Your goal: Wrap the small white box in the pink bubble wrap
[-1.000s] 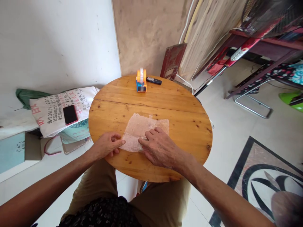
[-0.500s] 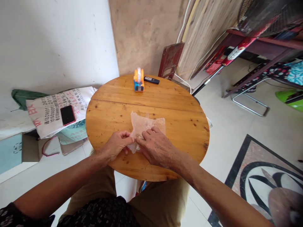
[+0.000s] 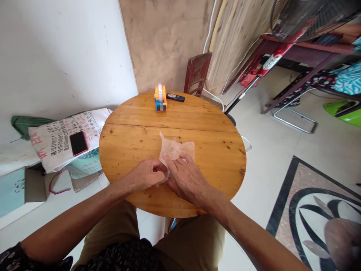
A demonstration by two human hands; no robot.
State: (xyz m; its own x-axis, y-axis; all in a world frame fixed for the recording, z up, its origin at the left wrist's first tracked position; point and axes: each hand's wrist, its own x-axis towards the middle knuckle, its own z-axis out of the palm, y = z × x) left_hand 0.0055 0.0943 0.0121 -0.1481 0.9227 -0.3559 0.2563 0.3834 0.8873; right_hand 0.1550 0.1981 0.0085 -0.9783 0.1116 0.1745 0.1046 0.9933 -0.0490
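A crinkled translucent sheet (image 3: 184, 149) lies on the near half of the round wooden table (image 3: 220, 162).
The left hand (image 3: 150, 174), fingers curled, pinches its near left edge; the right hand (image 3: 189, 177) rests over it, fingers partly extended, any grip hidden. Beyond stands a tape dispenser (image 3: 160, 99).

The right hand (image 3: 187, 176) hides the near part of the plastic wrap (image 3: 176, 148), so whether anything lies folded inside cannot be told. Some fingertips of the left hand (image 3: 150, 173) curl out of sight. The bench (image 3: 216, 154) blocks the lower part of the chair (image 3: 198, 71). The top edge cuts off the fan (image 3: 303, 19), the right edge a green object (image 3: 342, 113). The smaller print on the sack (image 3: 63, 137) is illegible.
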